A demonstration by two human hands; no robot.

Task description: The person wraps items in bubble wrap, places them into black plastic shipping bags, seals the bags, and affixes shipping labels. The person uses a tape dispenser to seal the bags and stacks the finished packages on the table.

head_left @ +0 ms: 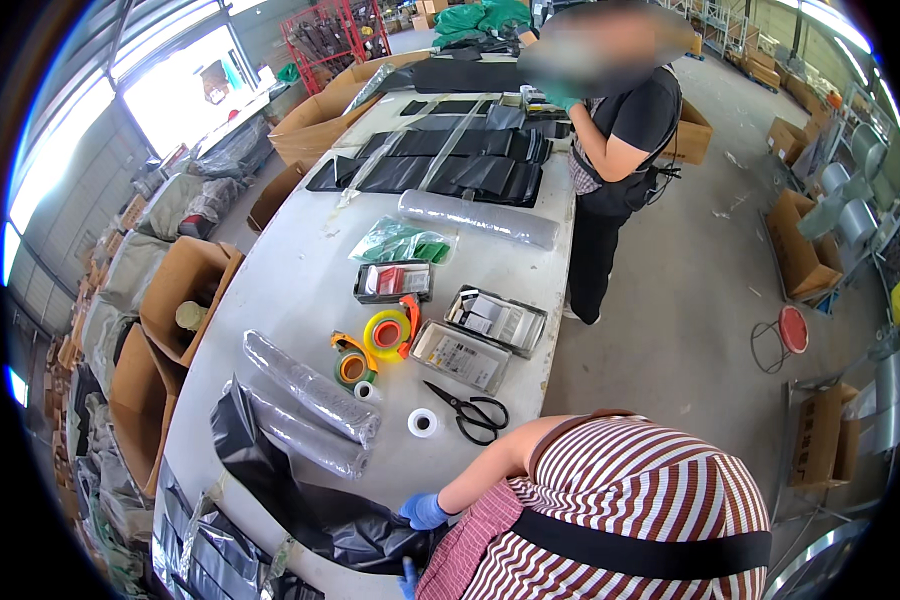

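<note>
A black plastic bag stretches along the table's near end, its far part bent upward at the left. My right hand, in a blue glove, is closed on the upper edge of the bag. Lower down, my left hand, also blue-gloved, is beside the bag's near end; only a few fingers show, and the rest is hidden by my apron and the lower edge. Black-handled scissors lie beyond my right arm, beside a small white roll. Two clear plastic-wrapped rolls rest beyond the bag.
On the white table are tape dispensers, label boxes, a bubble-wrap roll and flat black bags. A co-worker with a green glove stands at the far right side. Cardboard boxes line the left.
</note>
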